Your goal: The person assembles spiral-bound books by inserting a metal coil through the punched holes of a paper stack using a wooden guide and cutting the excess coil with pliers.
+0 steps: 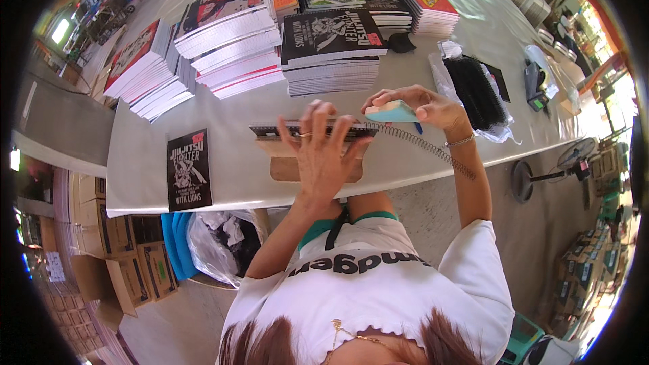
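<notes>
My left hand (321, 152) lies with spread fingers over the bound edge of a dark notebook (270, 131). The notebook rests against a light brown wooden block (316, 169) near the table's front edge. From the notebook's right end a long metal spiral coil (433, 147) sticks out and curves down past my right wrist. My right hand (422, 107) is closed round a pale blue block (393, 112), held just above the coil where it meets the notebook. What the block is made of I cannot tell. A blue pen (419, 128) lies partly hidden below that hand.
Stacks of notebooks (331, 78) stand across the far side of the white table (236, 122). A single black cover (189, 170) lies at left. Black coils in plastic (476, 91) and a tape dispenser (537, 88) are at right. A plastic-lined box (223, 240) sits below the edge.
</notes>
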Demonstrator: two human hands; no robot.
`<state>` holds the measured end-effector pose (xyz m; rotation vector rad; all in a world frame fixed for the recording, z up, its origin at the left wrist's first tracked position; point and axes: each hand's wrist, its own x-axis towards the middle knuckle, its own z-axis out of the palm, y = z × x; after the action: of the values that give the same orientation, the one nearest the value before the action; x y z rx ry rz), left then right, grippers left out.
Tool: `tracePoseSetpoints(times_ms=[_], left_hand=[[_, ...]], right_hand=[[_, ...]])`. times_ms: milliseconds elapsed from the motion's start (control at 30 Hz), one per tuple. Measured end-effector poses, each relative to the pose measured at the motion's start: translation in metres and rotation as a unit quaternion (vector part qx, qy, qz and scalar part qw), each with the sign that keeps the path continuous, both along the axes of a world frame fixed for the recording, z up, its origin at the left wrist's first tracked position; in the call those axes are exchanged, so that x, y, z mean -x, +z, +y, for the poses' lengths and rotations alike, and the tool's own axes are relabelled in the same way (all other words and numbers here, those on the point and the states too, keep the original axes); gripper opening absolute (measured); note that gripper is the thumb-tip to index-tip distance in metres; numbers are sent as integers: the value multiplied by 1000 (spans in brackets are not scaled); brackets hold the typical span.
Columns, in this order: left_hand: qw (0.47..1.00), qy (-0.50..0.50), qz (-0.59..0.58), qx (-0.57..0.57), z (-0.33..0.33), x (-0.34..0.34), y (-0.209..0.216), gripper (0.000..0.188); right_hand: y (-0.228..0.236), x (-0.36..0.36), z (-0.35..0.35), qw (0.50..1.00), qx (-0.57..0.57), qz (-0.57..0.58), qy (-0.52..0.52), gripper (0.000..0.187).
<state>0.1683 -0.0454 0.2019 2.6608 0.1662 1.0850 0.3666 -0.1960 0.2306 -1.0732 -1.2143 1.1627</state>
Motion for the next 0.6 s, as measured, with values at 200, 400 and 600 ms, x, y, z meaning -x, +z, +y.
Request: tracePoseSetpoints(times_ms=[200, 400, 600], left_hand=[[991, 130, 15, 32, -9, 11, -4, 37], [988, 85, 29, 122, -6, 9, -2, 34], [993, 81, 0, 84, 1, 11, 0, 33]], right_hand=[[38, 18, 31, 941, 163, -297, 27, 60], [38, 14, 31, 917, 97, -386, 25, 55], [34, 18, 27, 944, -16, -329, 17, 49]])
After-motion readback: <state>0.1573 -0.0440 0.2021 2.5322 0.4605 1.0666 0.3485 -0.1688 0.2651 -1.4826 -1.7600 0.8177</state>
